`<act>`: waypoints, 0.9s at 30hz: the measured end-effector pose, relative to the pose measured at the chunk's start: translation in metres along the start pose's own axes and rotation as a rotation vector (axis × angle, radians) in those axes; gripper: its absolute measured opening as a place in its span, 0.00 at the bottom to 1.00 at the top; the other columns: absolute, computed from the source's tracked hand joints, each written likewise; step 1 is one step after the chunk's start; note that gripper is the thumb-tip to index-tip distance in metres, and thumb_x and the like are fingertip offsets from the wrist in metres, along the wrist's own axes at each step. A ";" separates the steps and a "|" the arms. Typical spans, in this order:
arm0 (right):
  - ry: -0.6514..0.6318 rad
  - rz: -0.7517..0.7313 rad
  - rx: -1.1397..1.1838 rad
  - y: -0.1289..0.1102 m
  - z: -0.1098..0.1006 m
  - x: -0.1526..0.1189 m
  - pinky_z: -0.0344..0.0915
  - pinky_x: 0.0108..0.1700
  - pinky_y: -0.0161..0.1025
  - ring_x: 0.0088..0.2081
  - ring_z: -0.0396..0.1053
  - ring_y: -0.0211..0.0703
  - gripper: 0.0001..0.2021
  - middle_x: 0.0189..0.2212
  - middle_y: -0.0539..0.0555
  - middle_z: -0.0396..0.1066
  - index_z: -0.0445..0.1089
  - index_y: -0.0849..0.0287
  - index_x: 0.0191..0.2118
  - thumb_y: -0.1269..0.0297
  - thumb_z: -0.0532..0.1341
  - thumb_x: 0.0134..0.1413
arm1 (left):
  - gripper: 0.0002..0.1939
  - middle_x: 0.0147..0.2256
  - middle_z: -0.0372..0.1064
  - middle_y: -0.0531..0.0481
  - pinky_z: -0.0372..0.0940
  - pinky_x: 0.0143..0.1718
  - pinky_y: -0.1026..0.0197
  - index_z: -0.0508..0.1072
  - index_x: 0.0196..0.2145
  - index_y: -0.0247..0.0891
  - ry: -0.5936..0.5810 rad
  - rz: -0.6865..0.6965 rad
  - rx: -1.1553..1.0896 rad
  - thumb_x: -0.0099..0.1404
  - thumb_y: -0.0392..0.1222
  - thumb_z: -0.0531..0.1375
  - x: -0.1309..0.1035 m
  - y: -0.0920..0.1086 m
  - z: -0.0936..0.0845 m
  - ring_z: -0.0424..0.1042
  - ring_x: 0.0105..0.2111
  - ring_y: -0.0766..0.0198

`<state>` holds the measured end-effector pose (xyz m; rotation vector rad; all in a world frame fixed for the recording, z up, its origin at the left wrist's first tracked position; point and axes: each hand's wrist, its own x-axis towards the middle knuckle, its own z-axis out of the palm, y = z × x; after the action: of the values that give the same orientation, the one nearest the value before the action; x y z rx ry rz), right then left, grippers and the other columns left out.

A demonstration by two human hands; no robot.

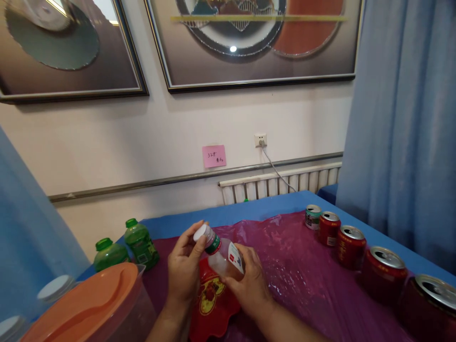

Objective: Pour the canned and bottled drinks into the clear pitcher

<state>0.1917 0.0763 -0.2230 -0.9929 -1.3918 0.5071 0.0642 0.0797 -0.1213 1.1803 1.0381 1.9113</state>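
A clear plastic bottle (pixel 221 256) is tilted between my hands, with its capped end up and to the left. It has a green neck band and a white label, and some brownish liquid seems to show low in it. My left hand (pixel 184 263) pinches the white cap (pixel 202 232) between thumb and fingers; the cap sits on the bottle's neck. Around the lower body of the bottle, the fingers of my right hand (pixel 251 282) are closed. Beneath the bottle lies a red piece with a gold pattern (pixel 213 301), partly hidden by my hands.
Opened drink cans (pixel 351 244) stand in a row along the right. On the left are two green bottles (pixel 140 244), an orange-lidded container (pixel 92 299) and white-capped containers (pixel 55 287). Purple plastic sheeting (pixel 295 275) covers part of the blue table (pixel 285 204).
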 end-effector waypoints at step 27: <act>-0.147 0.116 0.361 -0.006 -0.001 -0.004 0.67 0.56 0.47 0.54 0.70 0.52 0.32 0.53 0.54 0.72 0.66 0.50 0.58 0.66 0.70 0.44 | 0.35 0.57 0.68 0.40 0.60 0.57 0.54 0.67 0.55 0.39 -0.437 -0.084 0.182 0.54 0.56 0.69 -0.006 -0.018 -0.001 0.66 0.57 0.49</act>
<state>0.1902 0.0696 -0.2207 -0.7557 -1.3160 0.8991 0.0683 0.0827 -0.1400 1.5440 1.0120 1.4257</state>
